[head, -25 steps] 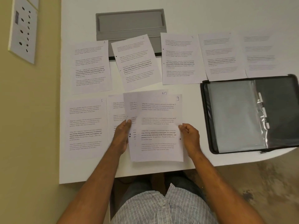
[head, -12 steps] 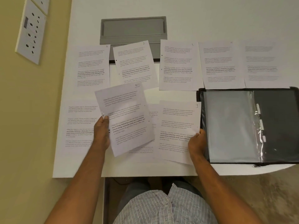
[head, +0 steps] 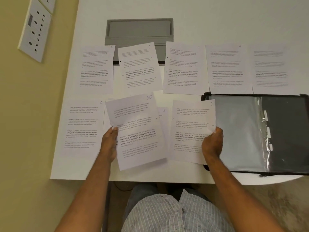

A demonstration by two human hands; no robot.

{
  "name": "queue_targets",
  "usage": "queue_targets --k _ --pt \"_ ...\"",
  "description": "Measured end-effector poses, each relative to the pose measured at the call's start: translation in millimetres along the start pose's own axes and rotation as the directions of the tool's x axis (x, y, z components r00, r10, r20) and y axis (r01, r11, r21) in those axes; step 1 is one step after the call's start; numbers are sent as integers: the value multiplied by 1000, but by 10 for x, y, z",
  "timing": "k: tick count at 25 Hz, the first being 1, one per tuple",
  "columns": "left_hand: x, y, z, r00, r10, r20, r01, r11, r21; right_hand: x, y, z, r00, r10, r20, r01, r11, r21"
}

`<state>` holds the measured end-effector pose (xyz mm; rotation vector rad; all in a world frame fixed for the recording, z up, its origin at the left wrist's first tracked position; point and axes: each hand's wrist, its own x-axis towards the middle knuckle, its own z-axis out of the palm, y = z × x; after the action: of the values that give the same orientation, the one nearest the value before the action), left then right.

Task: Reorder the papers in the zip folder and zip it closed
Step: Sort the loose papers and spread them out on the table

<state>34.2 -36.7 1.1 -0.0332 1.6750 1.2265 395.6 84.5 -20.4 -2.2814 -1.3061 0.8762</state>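
Several printed, hand-numbered sheets lie on the white table [head: 184, 174]. My left hand [head: 109, 143] pinches the left edge of the sheet marked 10 [head: 137, 129], tilted above the front row. My right hand [head: 213, 144] grips the right edge of the sheet marked 9 [head: 189, 129], which overlaps the left edge of the open black zip folder [head: 284, 134]. Between them peeks the sheet marked 8 [head: 163, 113]. The sheet marked 6 [head: 82, 128] lies at the front left. A back row of sheets [head: 184, 67] runs from left to right. Clear sleeves [head: 237, 131] fill the folder.
A grey hatch [head: 138, 30] is set into the table at the back, partly under two sheets. A wall socket plate [head: 35, 29] is on the yellow wall at the left. The table's front edge is just before my lap.
The two sheets, first held together, have separated. The sheet marked 10 went left in my left hand, then drifted back right; the sheet marked 9 moved right onto the folder's edge.
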Motion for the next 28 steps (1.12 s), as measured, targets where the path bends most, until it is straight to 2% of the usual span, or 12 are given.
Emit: queue_targets --k 12,17,24,28 --pt "-1 -49 79 996 -73 51 70 996 57 -45 32 269 987 -132 88 136 989 -49" --pt "78 -6 56 993 -91 71 85 993 82 -206 86 398 968 -223 118 246 937 -248" --pt "204 62 -32 988 -106 110 93 989 117 -294 120 479 972 -137 193 219 826 -519" --pt "239 96 -7 981 -103 162 84 989 119 -281 179 411 972 -138 189 208 878 -431"
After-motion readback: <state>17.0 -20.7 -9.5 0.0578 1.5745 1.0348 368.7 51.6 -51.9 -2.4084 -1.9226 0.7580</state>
